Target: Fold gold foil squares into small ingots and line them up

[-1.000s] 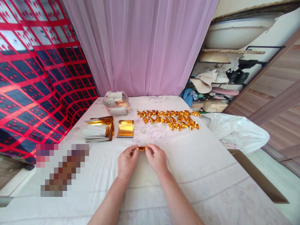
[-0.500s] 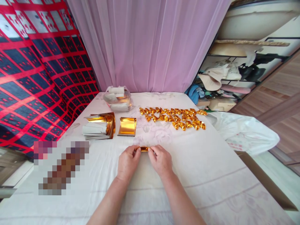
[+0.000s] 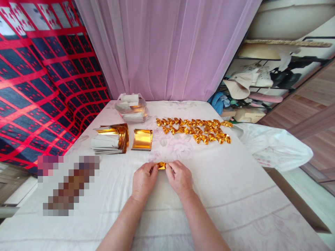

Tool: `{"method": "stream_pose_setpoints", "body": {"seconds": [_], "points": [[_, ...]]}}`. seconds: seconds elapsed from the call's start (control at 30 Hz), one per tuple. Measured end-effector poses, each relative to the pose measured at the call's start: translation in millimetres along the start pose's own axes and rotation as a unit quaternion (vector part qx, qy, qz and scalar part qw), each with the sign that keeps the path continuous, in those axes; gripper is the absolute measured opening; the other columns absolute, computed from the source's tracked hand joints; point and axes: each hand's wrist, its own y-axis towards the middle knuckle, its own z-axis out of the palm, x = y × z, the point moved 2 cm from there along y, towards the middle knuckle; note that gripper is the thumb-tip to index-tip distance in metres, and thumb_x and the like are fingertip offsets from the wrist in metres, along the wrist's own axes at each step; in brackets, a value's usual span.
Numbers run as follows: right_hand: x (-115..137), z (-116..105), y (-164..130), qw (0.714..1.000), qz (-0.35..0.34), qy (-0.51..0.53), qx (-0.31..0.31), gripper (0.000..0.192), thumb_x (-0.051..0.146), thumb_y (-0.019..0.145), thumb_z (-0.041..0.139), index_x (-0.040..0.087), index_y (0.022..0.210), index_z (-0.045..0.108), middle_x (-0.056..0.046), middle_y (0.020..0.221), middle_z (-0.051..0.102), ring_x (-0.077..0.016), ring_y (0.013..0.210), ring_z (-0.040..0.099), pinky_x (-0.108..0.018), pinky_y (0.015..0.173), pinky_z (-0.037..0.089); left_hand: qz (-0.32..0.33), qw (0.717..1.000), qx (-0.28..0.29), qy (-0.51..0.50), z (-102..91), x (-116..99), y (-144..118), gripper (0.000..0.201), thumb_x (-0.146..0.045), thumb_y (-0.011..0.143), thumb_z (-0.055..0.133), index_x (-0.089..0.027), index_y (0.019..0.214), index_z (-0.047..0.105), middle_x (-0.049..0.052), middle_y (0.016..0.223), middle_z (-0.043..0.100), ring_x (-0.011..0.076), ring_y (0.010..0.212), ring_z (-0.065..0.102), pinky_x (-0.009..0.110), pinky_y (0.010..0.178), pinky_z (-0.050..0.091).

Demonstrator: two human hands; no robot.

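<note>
The worktop (image 3: 235, 195), spread with a white cloth bearing a faint floral print, carries everything in reach of the seated person, largest things toward its edges. A crumpled white plastic bag (image 3: 274, 148) slumps over the right edge, out of the working area. Toward the far left corner stands a clear plastic bag of paper slips (image 3: 131, 108), and nearer along the left edge lies a stack of gold foil sheets (image 3: 111, 138), with one curled gold foil sheet (image 3: 142, 139) just beside it, pulled apart as if ready to hand. Small folded gold foil pieces (image 3: 195, 130) lie in rows near the far edge, kept clear of the hands. At the centre, the left hand (image 3: 143, 181) and right hand (image 3: 180, 179) both pinch a small gold foil piece (image 3: 161, 166) between curled fingertips, holding it low over the cloth so that each hand steadies one end.
</note>
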Motion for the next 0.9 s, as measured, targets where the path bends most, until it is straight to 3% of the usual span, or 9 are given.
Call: {"method": "stream_pose_setpoints", "body": {"seconds": [0.9], "points": [[-3.1,5.9,-2.2,0.999,-0.007,-0.027,0.017,0.028,0.024,0.093,0.044,0.022,0.071,0.063,-0.002,0.071,0.062,-0.0128,0.069,0.056,-0.023,0.064,0.034,-0.008,1.000,0.002,0.002,-0.8,-2.9,-0.8,0.016,-0.021,0.084,0.052,-0.022,0.085,0.068,0.001,0.080,0.070,0.0149,0.071,0.063,0.024,0.066,0.043]]}}
